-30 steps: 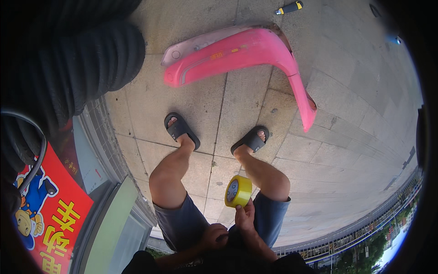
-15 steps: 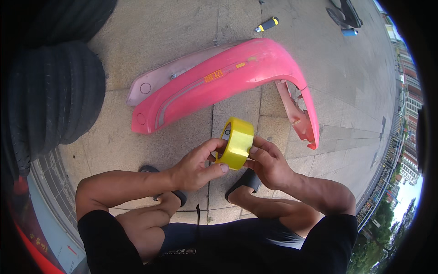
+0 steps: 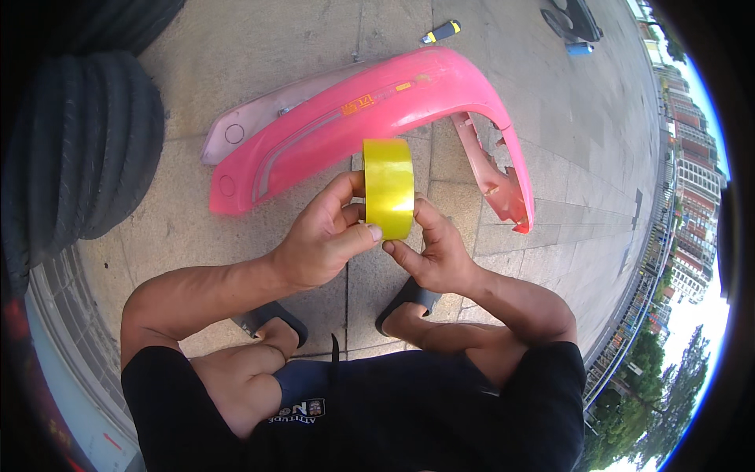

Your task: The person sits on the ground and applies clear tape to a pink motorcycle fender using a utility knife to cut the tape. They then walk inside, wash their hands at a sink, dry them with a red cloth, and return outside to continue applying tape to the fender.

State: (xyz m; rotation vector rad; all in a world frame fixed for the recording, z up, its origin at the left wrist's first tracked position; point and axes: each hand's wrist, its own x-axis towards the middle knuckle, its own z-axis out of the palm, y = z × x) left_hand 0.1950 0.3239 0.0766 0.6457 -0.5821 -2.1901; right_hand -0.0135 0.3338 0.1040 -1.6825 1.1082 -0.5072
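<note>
Your left hand (image 3: 318, 240) grips a roll of yellow tape (image 3: 389, 189), its fingers reaching into the roll's hollow side and its thumb at the lower edge. Your right hand (image 3: 440, 252) is half curled at the roll's lower right, thumb and forefinger by the edge (whether they pinch it, you cannot tell from this view). The roll is held up in front of you, at the centre of the view. Below your forearms are your dark sandals (image 3: 423, 293). Beyond the hands, a long, bent pink panel (image 3: 354, 126) lies on the paving (image 3: 259, 244), a paler pink part (image 3: 244, 126) showing along its far side. Past it lies a black and yellow cutter (image 3: 442, 31). Ribbed black tyres (image 3: 98, 149) stand at your left; trees (image 3: 661, 393) and tall buildings (image 3: 696, 173) edge the far right.
</note>
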